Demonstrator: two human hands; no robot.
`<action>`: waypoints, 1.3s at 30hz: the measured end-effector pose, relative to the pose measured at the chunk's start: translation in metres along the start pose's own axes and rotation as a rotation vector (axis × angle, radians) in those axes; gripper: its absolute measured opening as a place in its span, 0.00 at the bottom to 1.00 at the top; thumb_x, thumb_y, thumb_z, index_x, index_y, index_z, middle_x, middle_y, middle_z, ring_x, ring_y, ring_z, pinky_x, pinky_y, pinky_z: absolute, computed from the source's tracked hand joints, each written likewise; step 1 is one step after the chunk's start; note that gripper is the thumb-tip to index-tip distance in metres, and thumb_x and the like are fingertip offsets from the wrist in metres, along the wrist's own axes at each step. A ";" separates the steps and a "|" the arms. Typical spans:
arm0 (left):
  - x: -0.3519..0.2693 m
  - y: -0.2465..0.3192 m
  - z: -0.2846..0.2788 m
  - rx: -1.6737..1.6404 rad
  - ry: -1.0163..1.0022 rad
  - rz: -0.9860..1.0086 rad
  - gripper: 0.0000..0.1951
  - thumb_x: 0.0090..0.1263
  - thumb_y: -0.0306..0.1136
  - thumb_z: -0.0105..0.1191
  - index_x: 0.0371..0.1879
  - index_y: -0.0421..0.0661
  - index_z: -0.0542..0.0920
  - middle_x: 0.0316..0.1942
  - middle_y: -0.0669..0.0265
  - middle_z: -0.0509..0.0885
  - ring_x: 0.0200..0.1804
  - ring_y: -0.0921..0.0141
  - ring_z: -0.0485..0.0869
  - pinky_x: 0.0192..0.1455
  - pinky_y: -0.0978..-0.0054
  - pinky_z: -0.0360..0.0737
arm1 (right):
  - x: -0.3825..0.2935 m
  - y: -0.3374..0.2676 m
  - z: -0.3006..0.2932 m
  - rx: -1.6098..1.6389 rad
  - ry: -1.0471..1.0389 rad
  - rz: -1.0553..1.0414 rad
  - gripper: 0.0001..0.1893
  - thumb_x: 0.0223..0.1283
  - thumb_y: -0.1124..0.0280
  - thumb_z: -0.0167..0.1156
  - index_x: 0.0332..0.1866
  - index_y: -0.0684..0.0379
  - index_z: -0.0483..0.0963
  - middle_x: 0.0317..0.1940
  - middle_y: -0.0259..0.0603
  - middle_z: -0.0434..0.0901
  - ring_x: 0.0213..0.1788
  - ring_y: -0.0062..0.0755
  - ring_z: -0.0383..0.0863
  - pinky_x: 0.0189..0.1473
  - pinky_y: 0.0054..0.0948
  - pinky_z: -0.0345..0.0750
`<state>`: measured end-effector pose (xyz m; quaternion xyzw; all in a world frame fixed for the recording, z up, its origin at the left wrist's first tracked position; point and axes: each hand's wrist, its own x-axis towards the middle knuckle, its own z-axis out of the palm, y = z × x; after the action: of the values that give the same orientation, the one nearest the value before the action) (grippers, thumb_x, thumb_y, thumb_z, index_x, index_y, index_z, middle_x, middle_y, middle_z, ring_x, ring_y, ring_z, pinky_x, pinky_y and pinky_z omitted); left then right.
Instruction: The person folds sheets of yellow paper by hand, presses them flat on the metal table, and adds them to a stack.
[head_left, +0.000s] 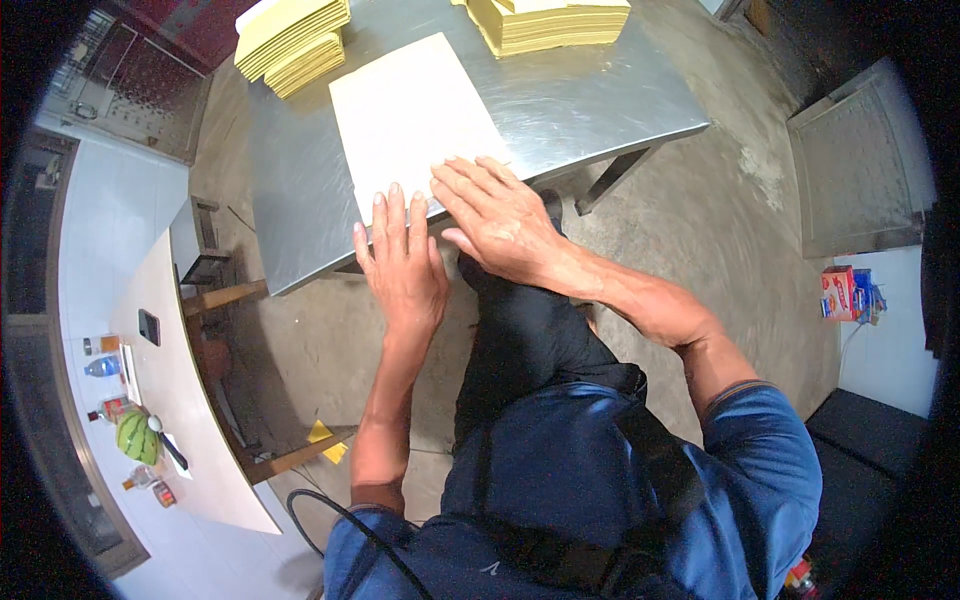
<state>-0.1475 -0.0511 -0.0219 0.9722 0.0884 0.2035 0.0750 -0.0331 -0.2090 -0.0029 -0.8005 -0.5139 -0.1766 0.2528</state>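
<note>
A pale, nearly white sheet or flat stack of paper (416, 112) lies on a stainless steel table (570, 112), reaching to its near edge. My left hand (405, 262) rests with spread fingertips on the paper's near left part, palm over the table edge. My right hand (499, 217) lies flat with extended fingers over the near right corner. Neither hand grips anything. Beyond the paper, a stack of folded yellow paper (300, 45) stands at the far left, and another yellow stack (555, 26) at the far right. Whether the pale paper is one sheet or several cannot be told.
To the left, a light wooden table (180, 435) bears a phone (149, 327), a watermelon (137, 437), a knife (174, 451) and several bottles. A yellow paper piece (327, 441) lies below its edge. A black padded seat (862, 442) stands at the right.
</note>
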 end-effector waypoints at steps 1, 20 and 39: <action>0.001 0.000 0.000 0.000 0.000 -0.001 0.32 0.78 0.30 0.59 0.82 0.51 0.72 0.88 0.59 0.64 0.89 0.56 0.59 0.90 0.39 0.49 | -0.005 0.003 -0.002 0.000 0.010 0.030 0.33 0.63 0.59 0.75 0.70 0.67 0.79 0.74 0.52 0.79 0.79 0.51 0.74 0.82 0.53 0.68; -0.003 -0.040 -0.016 -0.119 0.201 0.151 0.29 0.66 0.16 0.64 0.69 0.47 0.85 0.75 0.54 0.81 0.78 0.50 0.76 0.79 0.49 0.72 | -0.046 0.046 -0.013 0.013 0.218 -0.022 0.26 0.61 0.77 0.71 0.67 0.62 0.81 0.68 0.46 0.85 0.70 0.46 0.83 0.74 0.50 0.77; 0.024 -0.076 -0.038 -0.419 0.073 0.433 0.28 0.56 0.14 0.60 0.59 0.43 0.90 0.63 0.58 0.92 0.71 0.55 0.86 0.77 0.52 0.76 | -0.049 0.042 -0.031 0.210 0.164 -0.145 0.23 0.61 0.78 0.75 0.62 0.57 0.85 0.59 0.36 0.91 0.59 0.42 0.88 0.61 0.44 0.81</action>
<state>-0.1519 0.0317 0.0085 0.9238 -0.1622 0.2636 0.2255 -0.0159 -0.2777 -0.0140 -0.7131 -0.5638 -0.2045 0.3630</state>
